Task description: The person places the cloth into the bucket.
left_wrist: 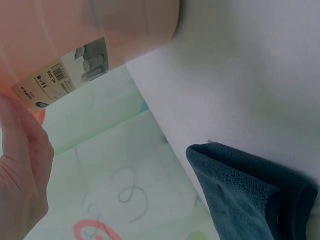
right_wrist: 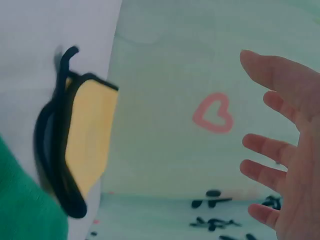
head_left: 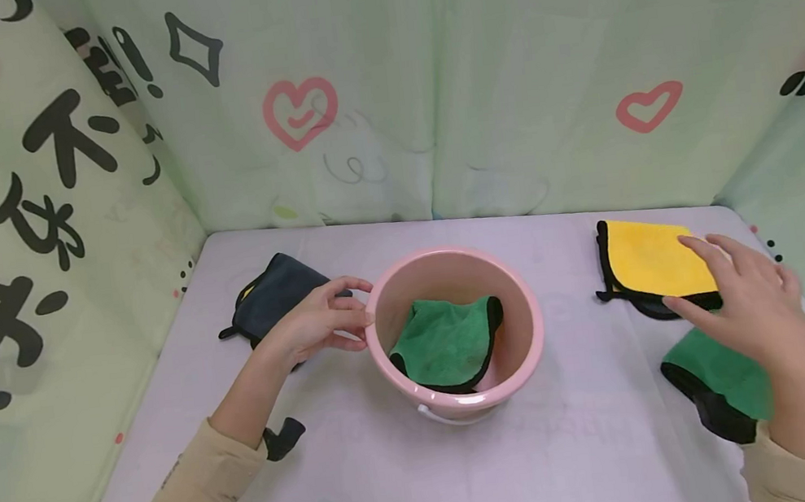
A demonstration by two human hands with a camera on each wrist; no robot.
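Note:
A pink bucket stands mid-table with a black-edged green cloth inside it. My left hand is at the bucket's left rim, its fingertips right against the outside. In the left wrist view, that hand shows beside the bucket's labelled wall. Spread fingers, holding nothing, mark my right hand, raised over the right side of the table. Below and beyond it lies a folded yellow cloth with black edging. Another green cloth lies under the right wrist, partly hidden by it.
A folded dark blue cloth lies behind the left hand, left of the bucket. Part of a black item shows beside the left forearm. The bucket's white handle hangs down in front. Printed curtains enclose the table's back and sides.

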